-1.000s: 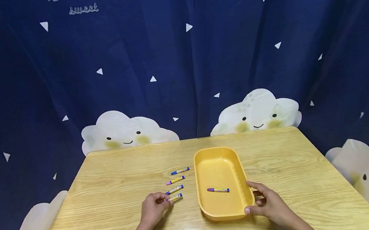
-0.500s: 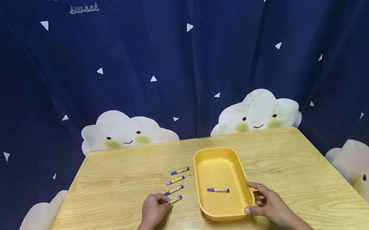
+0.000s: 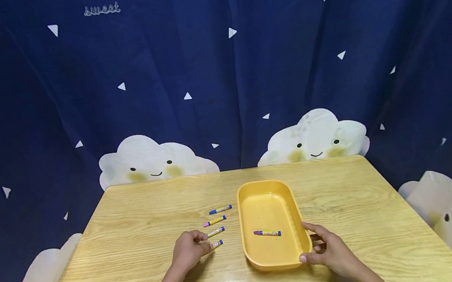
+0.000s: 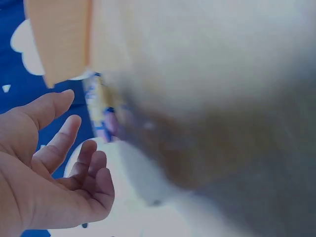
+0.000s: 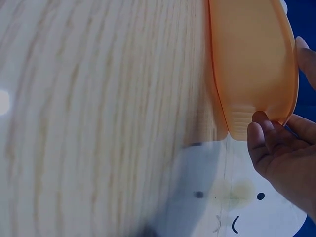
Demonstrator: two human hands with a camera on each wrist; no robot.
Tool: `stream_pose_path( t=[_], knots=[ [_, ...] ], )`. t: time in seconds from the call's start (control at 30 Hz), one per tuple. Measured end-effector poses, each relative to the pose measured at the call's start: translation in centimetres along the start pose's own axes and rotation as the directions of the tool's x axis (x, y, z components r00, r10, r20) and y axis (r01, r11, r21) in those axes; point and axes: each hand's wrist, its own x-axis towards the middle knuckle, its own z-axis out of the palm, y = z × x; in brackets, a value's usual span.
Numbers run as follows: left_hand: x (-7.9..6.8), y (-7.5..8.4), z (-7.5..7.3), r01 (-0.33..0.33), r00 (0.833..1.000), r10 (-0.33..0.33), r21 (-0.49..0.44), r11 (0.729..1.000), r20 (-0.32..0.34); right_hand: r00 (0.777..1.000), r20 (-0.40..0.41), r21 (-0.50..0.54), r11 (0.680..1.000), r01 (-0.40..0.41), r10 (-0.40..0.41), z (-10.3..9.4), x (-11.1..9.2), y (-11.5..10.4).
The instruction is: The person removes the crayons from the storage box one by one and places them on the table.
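Several yellow-wrapped crayons lie slanted in a column on the table, left of a yellow tray (image 3: 275, 265). The farthest crayon (image 3: 220, 209) has a blue tip and the one below it (image 3: 215, 221) a pink tip. My left hand (image 3: 188, 250) is at the two nearest crayons, the upper one (image 3: 216, 232) and the lower one (image 3: 218, 244), hiding their left ends. In the left wrist view, thumb and fingers stand apart with nothing visible between them. My right hand (image 3: 332, 250) grips the tray's right side near its front corner. Inside the tray lies a purple-tipped crayon (image 3: 267, 233).
The wooden table (image 3: 154, 205) runs back to a dark blue curtain (image 3: 217, 67) printed with clouds and triangles. In the left wrist view the tray's orange-looking side (image 4: 61, 39) shows at the top; blur covers much of the right half.
My left hand has let go of the nearest crayon and shifted slightly away from me, its fingers spreading. That crayon has shifted slightly. My right hand and the tray have stayed in place.
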Motion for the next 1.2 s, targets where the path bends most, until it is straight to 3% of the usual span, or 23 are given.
stream_pose_path(
  t=[0.23,0.4,0.57,0.87,1.2],
  knots=[
    [1.1,3.3,-0.7,-0.05,0.993,0.057,-0.068,0.996,0.103,1.0,-0.007,0.0,1.0,0.004,-0.004,0.0,-0.2,-0.1],
    [2.1,5.0,-0.7,-0.097,0.987,0.114,-0.147,0.984,0.112,1.0,-0.006,0.001,1.0,-0.001,0.001,0.1,-0.2,-0.2],
    [2.7,5.8,-0.8,-0.094,0.98,0.136,-0.265,0.96,0.146,1.0,0.002,-0.005,1.0,-0.004,0.004,0.1,-0.3,-0.2],
    [4.0,6.8,-1.0,-0.036,0.937,0.159,-0.367,0.93,0.312,1.0,0.03,0.04,0.999,-0.005,0.004,0.0,-0.3,0.1],
    [5.1,8.5,0.5,-0.034,0.882,0.211,-0.389,0.921,0.422,1.0,0.019,0.042,0.999,-0.013,0.013,-0.1,-0.2,0.2]
  ],
)
